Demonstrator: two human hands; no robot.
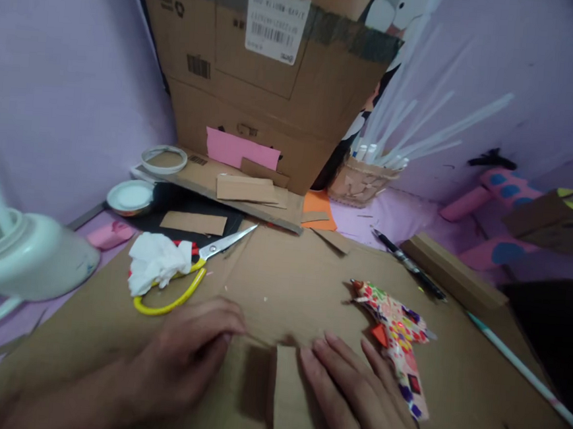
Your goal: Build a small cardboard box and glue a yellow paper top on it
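My right hand (359,395) lies with its fingers stretched out over the right side of a small folded cardboard piece (291,393), near the front of the big cardboard sheet (282,267). Its thumb is out of sight. To the left, my left hand (191,352) is closed, thumb and forefinger pinched together. A thin line runs from that pinch towards the folded piece; I cannot make out what it is. Just right of my right hand is a glue gun (399,322) with a colourful patterned cover. Yellow-handled scissors (197,270) lie beyond my left hand, partly under a crumpled white tissue (156,264).
A large cardboard box (271,88) stands at the back, with cardboard strips (246,189) before it. Left is a white pot (55,256). A basket (361,184) of clear sticks stands at back right. A black pen (409,264) and a pale thin stick (522,368) lie right.
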